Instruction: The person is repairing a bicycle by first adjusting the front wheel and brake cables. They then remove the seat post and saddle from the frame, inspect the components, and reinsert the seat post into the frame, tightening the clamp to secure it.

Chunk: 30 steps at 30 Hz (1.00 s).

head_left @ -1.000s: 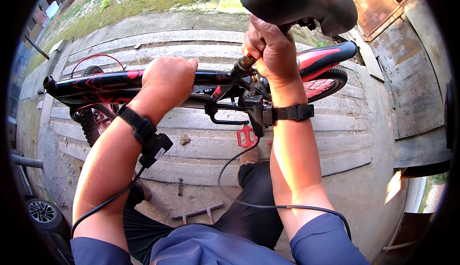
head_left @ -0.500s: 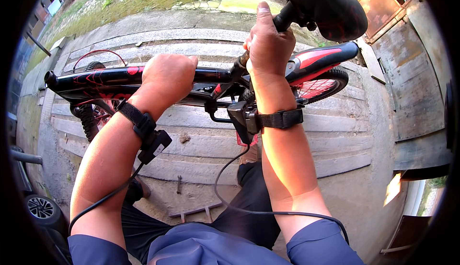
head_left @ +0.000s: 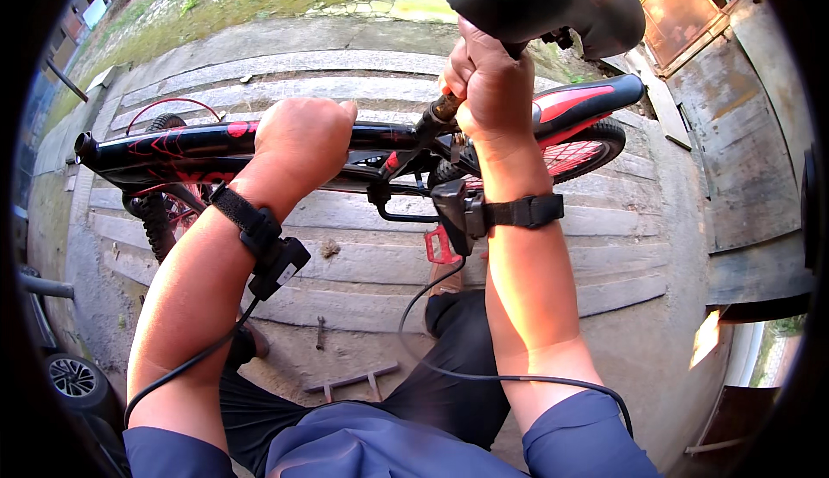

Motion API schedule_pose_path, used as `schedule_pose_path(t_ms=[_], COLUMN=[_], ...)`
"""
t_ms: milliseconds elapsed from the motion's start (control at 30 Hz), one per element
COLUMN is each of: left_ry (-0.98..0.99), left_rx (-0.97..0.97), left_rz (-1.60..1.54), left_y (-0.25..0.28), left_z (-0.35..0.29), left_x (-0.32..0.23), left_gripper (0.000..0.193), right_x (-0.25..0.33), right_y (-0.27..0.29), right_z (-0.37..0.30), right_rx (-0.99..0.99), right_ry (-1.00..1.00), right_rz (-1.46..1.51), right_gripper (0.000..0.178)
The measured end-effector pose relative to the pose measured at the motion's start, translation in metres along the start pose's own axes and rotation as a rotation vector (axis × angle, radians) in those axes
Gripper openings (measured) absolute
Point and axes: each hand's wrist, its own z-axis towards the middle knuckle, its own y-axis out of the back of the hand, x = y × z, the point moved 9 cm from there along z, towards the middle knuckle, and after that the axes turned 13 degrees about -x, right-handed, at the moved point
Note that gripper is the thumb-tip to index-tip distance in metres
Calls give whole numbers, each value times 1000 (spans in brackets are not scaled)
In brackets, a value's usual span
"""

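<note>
A black bicycle frame (head_left: 207, 139) with red markings stretches across in front of me. My left hand (head_left: 304, 137) is closed round its top tube. Higher up and to the right, my right hand (head_left: 494, 81) is wrapped round the seat post (head_left: 446, 107), just below the black saddle (head_left: 544, 3). The post's lower end meets the frame's seat tube; how deep it sits I cannot tell. Behind it are the rear wheel (head_left: 583, 154) and a red and black mudguard (head_left: 587, 102). A red pedal (head_left: 442, 245) hangs below the frame, near my foot.
On the ground between my feet lie a small wrench (head_left: 320, 333) and a bar with short legs (head_left: 354, 379). A car wheel (head_left: 78, 377) shows at the left edge. Rusty metal panels (head_left: 734, 132) stand at the right. Stone slabs (head_left: 345, 262) lie under the bicycle.
The saddle has swung round and come nearer, its front edge now further right and its top more toward me. My right hand has turned with it. My left hand has stayed in place.
</note>
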Motion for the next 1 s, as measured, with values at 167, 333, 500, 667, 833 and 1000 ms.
schedule_pose_path(t_ms=[167, 333, 500, 667, 833, 1000], left_ry=[-4, 2, -19, -22, -21, 8], left_rx=[-16, 2, -34, -25, -20, -5], left_rz=[-14, -15, -1, 0, 8, 6], left_y=[1, 2, 8, 7, 3, 1], left_z=[0, -1, -2, 0, 1, -1], left_x=[0, 0, -4, -5, -4, 0], left_gripper=[25, 24, 13, 19, 23, 23], right_x=[6, 7, 4, -4, -2, -3], right_y=[11, 7, -2, -7, -2, 4], right_z=[-5, -4, -1, 2, 3, -1], right_rx=[-265, -316, 32, 324, 166, -106], right_ry=[117, 155, 3, -157, -93, 25], right_rz=[-61, -74, 5, 93, 76, 9], right_gripper=[39, 42, 40, 27, 26, 36])
